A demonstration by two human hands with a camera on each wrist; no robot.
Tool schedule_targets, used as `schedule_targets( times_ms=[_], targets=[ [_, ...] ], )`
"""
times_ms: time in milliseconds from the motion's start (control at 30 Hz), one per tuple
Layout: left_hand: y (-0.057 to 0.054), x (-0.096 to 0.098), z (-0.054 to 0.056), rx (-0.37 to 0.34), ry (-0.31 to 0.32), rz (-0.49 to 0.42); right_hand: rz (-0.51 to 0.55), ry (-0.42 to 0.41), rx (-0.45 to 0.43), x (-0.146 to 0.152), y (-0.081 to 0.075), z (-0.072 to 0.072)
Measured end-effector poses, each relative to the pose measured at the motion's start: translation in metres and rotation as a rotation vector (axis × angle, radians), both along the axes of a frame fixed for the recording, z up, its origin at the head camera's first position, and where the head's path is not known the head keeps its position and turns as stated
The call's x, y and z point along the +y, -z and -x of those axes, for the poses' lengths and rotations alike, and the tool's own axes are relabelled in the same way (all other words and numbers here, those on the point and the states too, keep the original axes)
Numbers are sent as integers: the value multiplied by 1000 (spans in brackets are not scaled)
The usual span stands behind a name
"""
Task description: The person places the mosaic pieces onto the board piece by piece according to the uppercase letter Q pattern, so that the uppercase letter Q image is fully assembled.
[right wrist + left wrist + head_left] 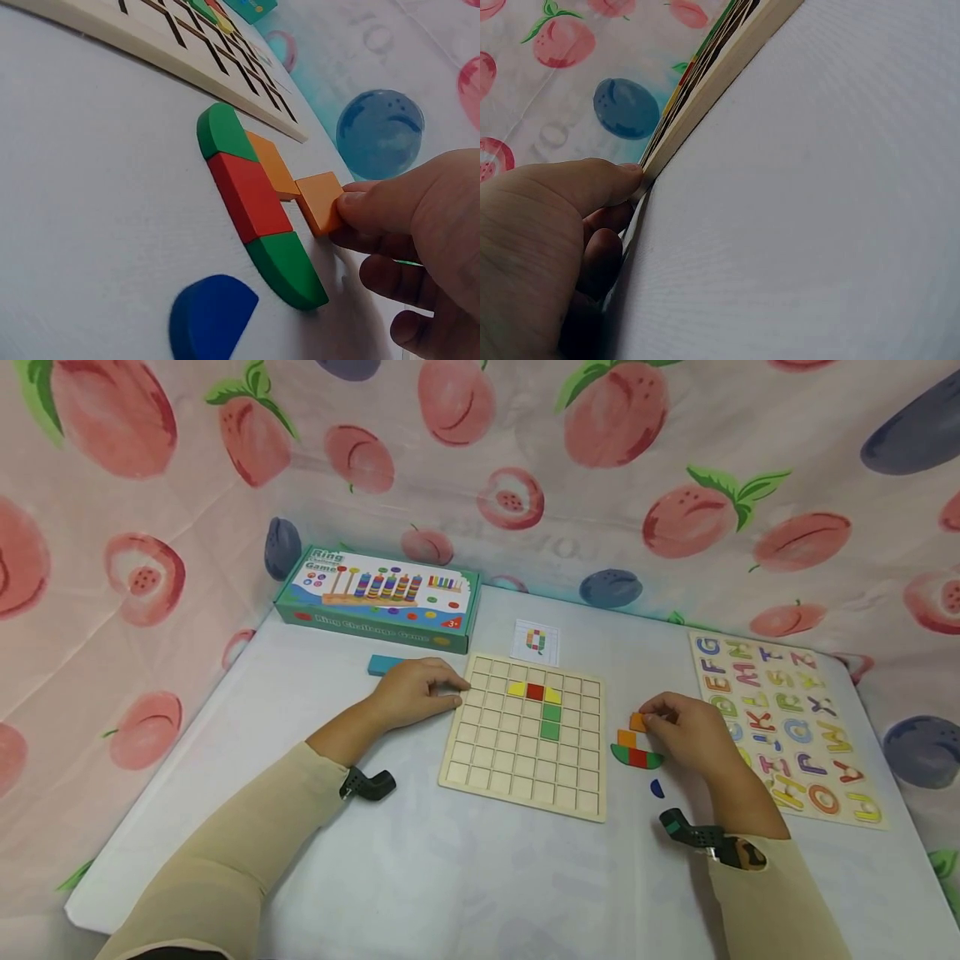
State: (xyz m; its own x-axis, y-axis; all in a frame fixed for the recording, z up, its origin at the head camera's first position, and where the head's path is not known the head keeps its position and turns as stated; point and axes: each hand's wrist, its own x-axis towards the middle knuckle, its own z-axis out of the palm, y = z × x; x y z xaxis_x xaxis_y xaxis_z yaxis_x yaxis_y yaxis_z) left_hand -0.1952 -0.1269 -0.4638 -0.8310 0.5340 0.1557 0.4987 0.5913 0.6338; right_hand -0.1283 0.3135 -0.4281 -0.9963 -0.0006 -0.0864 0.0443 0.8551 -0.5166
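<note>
A wooden grid board (495, 760) lies in the middle of the table. On it sit a red square (535, 692) between two yellow rounded pieces (517, 689), and two green squares (551, 722) below the right one. My left hand (416, 693) touches the board's left edge with thumb and fingertips; the left wrist view shows the thumb against that edge. To the right of the board, my right hand (690, 731) pinches an orange square block (320, 202) by its side. Beside it lie another orange block (271, 165), a red block (251, 196) between two green rounded pieces (289, 270), and a blue piece (214, 315).
A small pattern card (536, 642) lies behind the board. The Ring Challenge Game box (375, 597) stands at the back left, with a teal block (384, 665) before it. A letter board (795, 727) lies at the right, partly behind my right hand. Fruit-print cloth (465, 468) hangs behind the table.
</note>
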Motion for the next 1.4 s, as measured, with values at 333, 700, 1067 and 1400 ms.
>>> schedule_targets(
  times_ms=[333, 700, 1067, 1400],
  targets=[
    [-2, 0, -1, 1, 11, -5, 35, 48, -6, -3, -4, 2],
    [-2, 0, 0, -1, 10, -15, 141, 64, -46, -20, -7, 10],
    [-2, 0, 0, -16, 7, -19, 257, 28, -91, -42, -15, 20],
    [-3, 0, -1, -26, 2, -18, 382, -76, -41, -79, -8, 31]
  ],
)
